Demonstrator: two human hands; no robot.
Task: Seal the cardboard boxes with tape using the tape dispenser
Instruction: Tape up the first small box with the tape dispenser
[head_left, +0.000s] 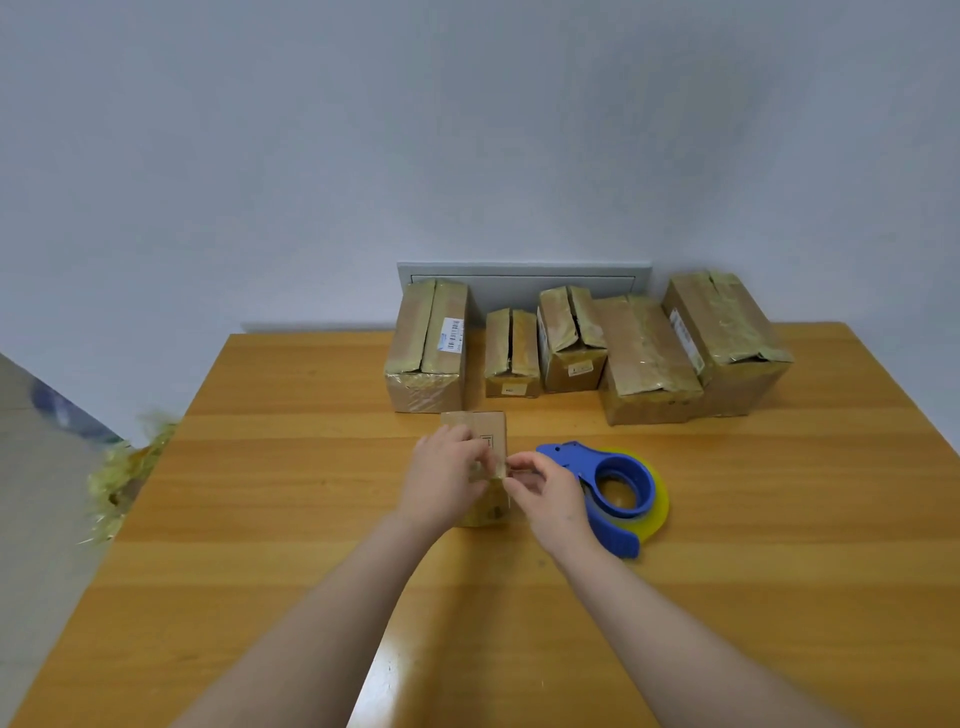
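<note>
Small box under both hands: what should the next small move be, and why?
Probably smooth the tape end down onto the small box. The left hand holds the box, the right hand pinches what looks like loose tape at its right edge, and the tape dispenser lies unheld on the table beside it.

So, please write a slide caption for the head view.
Left hand and right hand handle a small cardboard box; tape dispenser lies beside it.

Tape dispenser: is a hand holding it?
No; the dispenser lies on the table, and the left hand and right hand are at the small box.
</note>
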